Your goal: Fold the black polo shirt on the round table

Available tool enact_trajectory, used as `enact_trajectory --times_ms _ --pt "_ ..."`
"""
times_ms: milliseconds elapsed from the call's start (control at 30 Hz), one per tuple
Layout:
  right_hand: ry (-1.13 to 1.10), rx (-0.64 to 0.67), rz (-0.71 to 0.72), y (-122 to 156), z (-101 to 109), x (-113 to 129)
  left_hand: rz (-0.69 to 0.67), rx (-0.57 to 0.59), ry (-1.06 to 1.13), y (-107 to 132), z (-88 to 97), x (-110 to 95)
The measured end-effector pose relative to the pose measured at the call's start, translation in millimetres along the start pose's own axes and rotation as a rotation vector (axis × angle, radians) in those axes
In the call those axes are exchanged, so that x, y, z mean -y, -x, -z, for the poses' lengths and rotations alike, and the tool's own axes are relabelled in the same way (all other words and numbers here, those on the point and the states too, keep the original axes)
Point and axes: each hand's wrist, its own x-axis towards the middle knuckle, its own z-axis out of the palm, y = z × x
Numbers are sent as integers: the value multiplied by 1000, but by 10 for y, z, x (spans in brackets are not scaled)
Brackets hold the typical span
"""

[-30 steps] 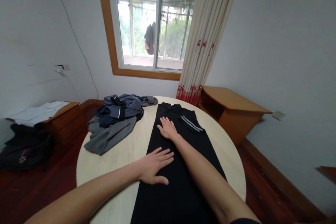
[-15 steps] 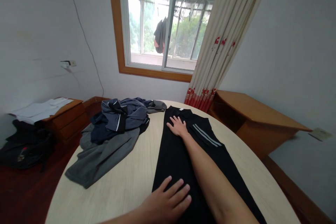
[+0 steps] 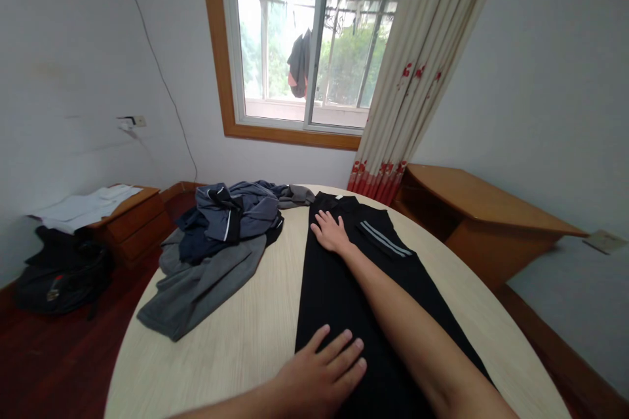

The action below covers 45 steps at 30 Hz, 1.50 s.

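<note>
A long black shirt point(image 3: 334, 301) lies flat on the round table, with a small white label at its far end. On its right, a folded-over sleeve point(image 3: 386, 239) carries two grey stripes. My right hand point(image 3: 329, 232) rests palm down near the shirt's far end, fingers spread and the forearm crossing over the cloth. Closer to me, my left hand point(image 3: 327, 370) lies over the shirt's near left part, its fingers also apart. The near end of the shirt runs out of view.
Crumpled grey and navy clothes point(image 3: 230, 229) are heaped on the left of the pale table point(image 3: 236, 340). A wooden desk point(image 3: 472, 203) stands to the right. Papers lie on a wooden cabinet point(image 3: 128, 229), with a black bag point(image 3: 61, 275) beside it. A curtain point(image 3: 417, 78) hangs behind.
The whole view has shifted slightly. Both hands stay spread on the black shirt, with little visible movement against the cloth.
</note>
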Motion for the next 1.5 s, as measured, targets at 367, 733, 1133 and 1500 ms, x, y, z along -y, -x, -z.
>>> enact_trajectory --times_ms 367,733,1133,1500 --pt "-94 141 195 1463 -10 444 273 -480 352 146 351 174" --pt "-247 215 302 3084 153 902 328 -656 317 198 276 153" --pt "-355 -125 -85 3255 456 -7 261 -468 96 197 200 72" --pt "-486 -85 -600 3000 687 -1078 156 -240 31 154 161 -56"
